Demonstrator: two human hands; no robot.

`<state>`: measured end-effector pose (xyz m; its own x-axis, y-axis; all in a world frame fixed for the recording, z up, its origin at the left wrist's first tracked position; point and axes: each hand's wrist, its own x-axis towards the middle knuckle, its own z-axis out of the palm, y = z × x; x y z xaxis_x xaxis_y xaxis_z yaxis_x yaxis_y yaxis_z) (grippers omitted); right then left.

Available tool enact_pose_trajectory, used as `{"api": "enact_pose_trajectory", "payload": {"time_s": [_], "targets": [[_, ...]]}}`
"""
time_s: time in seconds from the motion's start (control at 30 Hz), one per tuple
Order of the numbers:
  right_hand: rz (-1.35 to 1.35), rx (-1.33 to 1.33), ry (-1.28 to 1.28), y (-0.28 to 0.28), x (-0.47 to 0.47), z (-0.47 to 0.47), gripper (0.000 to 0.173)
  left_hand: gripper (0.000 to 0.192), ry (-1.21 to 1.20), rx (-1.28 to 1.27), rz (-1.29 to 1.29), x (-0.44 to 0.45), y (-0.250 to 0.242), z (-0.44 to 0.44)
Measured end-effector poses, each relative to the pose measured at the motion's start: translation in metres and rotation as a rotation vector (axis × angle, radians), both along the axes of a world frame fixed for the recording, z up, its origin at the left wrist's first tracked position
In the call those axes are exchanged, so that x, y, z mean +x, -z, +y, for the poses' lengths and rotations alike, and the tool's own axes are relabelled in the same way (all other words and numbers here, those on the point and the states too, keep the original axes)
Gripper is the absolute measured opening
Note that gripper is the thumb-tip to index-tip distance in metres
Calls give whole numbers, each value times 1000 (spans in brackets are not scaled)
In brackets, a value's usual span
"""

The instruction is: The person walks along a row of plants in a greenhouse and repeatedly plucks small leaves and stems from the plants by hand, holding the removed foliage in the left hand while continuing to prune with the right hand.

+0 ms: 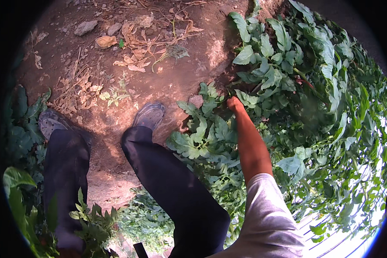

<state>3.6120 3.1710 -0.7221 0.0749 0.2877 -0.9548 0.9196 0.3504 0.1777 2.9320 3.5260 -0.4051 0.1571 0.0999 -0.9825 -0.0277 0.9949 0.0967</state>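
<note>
My right hand (234,104) reaches down among tomato plants, low beside the bare soil path. Its fingers are bent and partly hidden at the edge of the leaves. A thin green shoot (229,93) shows right by the fingertips, but whether they grip it is unclear. Broad tomato leaves (246,98) lie just right of the hand, and a leafy tomato branch (198,142) spreads below and left of it. My left hand is out of view.
Dense tomato foliage (309,106) fills the right side. Dried leaves and stems (137,48) and clods (85,28) lie on the soil path (193,77). My shoes (150,115) stand on it. More plants (21,138) border the left; leaves (95,222) overlap my left leg.
</note>
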Motion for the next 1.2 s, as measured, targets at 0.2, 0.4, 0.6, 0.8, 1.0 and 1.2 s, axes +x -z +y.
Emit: {"api": "enact_pose_trajectory", "payload": {"time_s": [0.2,0.4,0.6,0.8,1.0,1.2], "targets": [[-223,-224,1125,39,-3,37,16,28,3,-51,-34,3,11,5],[-636,370,1101,38,-86,69,28,30,-8,-78,-52,3,6,14],[-431,527,972,9,-155,74,30,33,-112,-49,-161,-24,-35,14],[-51,903,1314,-97,-187,152,30,37,-274,-17,-251,-17,-36,13],[690,469,1900,-252,-379,271,41,34,-210,97,-101,10,-22,12],[854,345,1646,-348,-503,303,37,35,-32,201,-19,23,-18,-4]]}}
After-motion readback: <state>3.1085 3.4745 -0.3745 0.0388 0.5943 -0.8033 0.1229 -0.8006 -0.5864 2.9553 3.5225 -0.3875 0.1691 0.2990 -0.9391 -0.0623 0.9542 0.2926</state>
